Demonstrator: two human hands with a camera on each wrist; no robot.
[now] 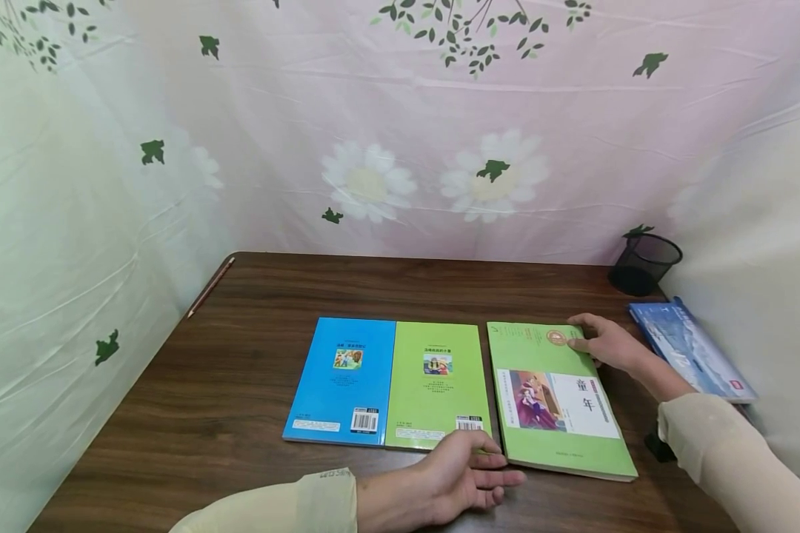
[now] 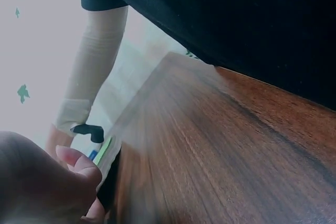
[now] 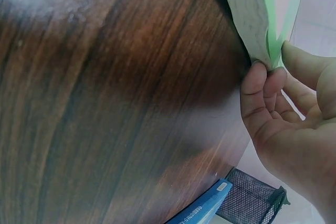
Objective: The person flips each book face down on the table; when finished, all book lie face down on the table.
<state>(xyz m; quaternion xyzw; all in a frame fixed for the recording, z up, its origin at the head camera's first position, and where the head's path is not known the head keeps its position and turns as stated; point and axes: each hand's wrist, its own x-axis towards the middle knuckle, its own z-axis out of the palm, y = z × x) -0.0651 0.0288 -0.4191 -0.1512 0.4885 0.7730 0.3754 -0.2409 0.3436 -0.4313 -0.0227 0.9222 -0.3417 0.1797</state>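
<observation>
A thick green paperback book [image 1: 540, 448] with a picture and white panel on its cover lies on the right of the table. My right hand [image 1: 610, 342] grips its upper right corner, thumb on the cover; in the right wrist view, curled fingers [image 3: 257, 90] sit under the page edges. At the book's lower left corner is my left hand [image 1: 463, 477], palm partly up, fingers loosely extended. That hand overlaps the lower edge of a lime-green book [image 1: 438, 403], which lies flush beside a blue book [image 1: 336, 400]. Both show back covers with barcodes.
A black mesh pen holder [image 1: 643, 263] stands at the back right corner. In front of it, by the right curtain, lies a blue-and-white book [image 1: 693, 352]. A pencil [image 1: 211, 287] lies along the left table edge. Printed curtains [image 1: 400, 111] surround the brown wooden table [image 1: 240, 385].
</observation>
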